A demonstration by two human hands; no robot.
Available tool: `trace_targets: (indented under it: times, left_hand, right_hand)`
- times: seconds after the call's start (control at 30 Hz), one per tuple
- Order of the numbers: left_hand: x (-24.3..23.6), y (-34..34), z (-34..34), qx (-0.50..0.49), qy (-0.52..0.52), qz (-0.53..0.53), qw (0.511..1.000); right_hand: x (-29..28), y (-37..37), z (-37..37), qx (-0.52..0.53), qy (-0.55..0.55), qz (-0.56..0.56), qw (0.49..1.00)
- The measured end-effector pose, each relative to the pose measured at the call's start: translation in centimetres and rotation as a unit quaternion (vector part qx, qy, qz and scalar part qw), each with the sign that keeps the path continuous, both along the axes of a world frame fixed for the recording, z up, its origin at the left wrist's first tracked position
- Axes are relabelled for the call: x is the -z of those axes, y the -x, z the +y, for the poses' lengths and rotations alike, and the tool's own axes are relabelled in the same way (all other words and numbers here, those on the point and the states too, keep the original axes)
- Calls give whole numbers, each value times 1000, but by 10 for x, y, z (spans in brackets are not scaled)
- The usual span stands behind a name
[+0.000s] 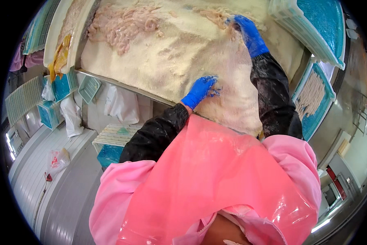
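My left hand (201, 90), in a blue glove, touches the pale powder (146, 65) on a metal-rimmed work surface, its fingers apart and dusted with powder. My right hand (248, 34), also gloved, reaches farther forward with its fingers curled on pale pink meat strips (220, 18), partly hiding what it holds. A larger heap of similar raw strips (122, 26) lies on the powder at the upper left.
A pale trough (53, 28) with yellowish material borders the left. Turquoise-lined crates (314, 24) stand at the upper right, above a tray (326, 98) of coated strips (310, 94). More crates (110, 151), white sacks (120, 104) and a slatted metal surface (36, 175) are at left.
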State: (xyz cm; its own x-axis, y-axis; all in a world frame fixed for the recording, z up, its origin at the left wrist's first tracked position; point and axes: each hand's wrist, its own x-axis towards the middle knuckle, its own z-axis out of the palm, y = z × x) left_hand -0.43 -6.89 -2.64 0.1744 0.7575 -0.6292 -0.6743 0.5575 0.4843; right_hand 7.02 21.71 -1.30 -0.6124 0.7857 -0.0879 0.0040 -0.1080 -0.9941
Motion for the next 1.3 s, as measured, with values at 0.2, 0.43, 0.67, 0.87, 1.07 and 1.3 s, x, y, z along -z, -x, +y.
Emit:
trace_targets:
  times: [0.2,0.43,0.67,0.87,1.07,1.3]
  left_hand:
    - [17,7,5,7,9,-96,995]
    - [-21,1,20,34,-96,323,941]
    - [0,-42,53,-83,-270,610,740]
    - [33,-123,83,-236,-132,291,918]
    - [-7,-131,54,-211,-29,-1,977]
    - [-33,-174,20,-224,44,-84,970]
  right_hand:
    - [-57,-61,-66,27,268,-21,963]
    - [-33,-163,-226,2,106,-299,948]
    - [-17,-221,-185,42,-143,-451,880]
    - [64,-186,-170,170,-124,-143,967]
    - [47,-207,-180,124,-332,-454,817]
    - [22,-167,-264,139,-237,-244,930]
